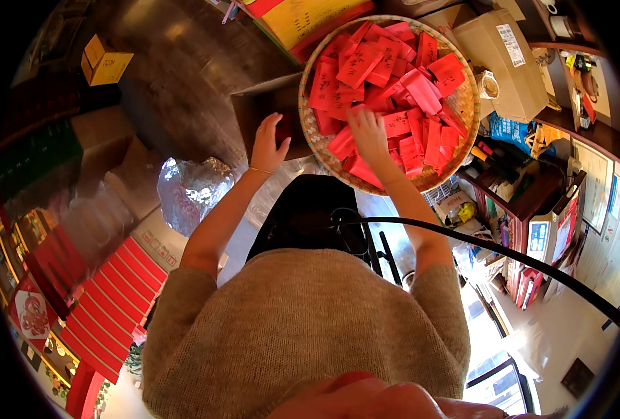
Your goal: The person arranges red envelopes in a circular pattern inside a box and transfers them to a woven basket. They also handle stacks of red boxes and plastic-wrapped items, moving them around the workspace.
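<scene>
A round woven basket (310,84) holds several red paper packets (357,66) with dark markings, piled loosely. My right hand (369,136) is at the near-left part of the pile, its fingers bent down onto the packets; whatever they grip is hidden. My left hand (269,143) is raised just left of the basket, over an open cardboard box (250,108), with thumb and fingers apart and nothing held.
A crumpled foil bundle (191,192) lies left of me, beside red boards (114,300). Cardboard boxes (505,77) and cluttered shelves (526,209) are on the right. A yellow box (107,63) sits on the floor at upper left. A black cable (463,241) crosses rightward.
</scene>
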`<state>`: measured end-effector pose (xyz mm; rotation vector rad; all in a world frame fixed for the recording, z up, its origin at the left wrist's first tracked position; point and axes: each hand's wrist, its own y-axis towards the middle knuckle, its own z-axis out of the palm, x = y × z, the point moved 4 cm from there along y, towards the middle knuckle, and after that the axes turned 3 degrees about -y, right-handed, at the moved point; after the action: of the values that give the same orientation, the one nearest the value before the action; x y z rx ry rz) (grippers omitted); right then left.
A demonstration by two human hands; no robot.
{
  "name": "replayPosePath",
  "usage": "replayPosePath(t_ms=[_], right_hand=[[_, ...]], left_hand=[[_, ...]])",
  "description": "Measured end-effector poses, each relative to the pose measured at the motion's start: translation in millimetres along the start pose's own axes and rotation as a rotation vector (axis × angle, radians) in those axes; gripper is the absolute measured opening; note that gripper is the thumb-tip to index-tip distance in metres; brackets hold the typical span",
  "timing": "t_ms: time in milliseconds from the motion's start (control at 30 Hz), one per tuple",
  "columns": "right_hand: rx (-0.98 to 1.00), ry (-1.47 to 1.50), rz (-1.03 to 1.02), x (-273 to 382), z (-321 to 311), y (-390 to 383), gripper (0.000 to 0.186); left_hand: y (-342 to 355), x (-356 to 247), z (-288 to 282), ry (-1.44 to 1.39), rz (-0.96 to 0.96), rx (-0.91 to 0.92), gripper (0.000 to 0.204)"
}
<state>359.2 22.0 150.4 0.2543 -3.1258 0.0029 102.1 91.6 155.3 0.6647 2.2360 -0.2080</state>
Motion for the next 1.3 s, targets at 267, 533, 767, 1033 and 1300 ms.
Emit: replayPosePath(t_ms=[267, 533, 767, 1033, 1300], right_hand=[[-0.028, 0.26, -0.029, 15, -2, -36, 0.055], [-0.312, 1.241, 0.775, -27, -56, -90, 0.065], [-0.446, 0.922, 1.021, -67, -39, -172, 0.063], [-0.506, 0.758, 1.067, -57, -50, -208, 0.061], [-0.618, 0.941, 1.145, -42, -23, -230, 0.059]], left_hand=[[20, -39, 29, -0.189, 0.02, 0.02, 0.057], [16, -56, 46, -0.2, 0.092, 0.139, 0.051], [-7, -98, 135, 0.057, 0.44, 0.606, 0.052], [-12, -102, 207, 0.413, 0.646, 0.615, 0.061], [4, -128, 118, -0.322, 0.357, 0.564, 0.064]])
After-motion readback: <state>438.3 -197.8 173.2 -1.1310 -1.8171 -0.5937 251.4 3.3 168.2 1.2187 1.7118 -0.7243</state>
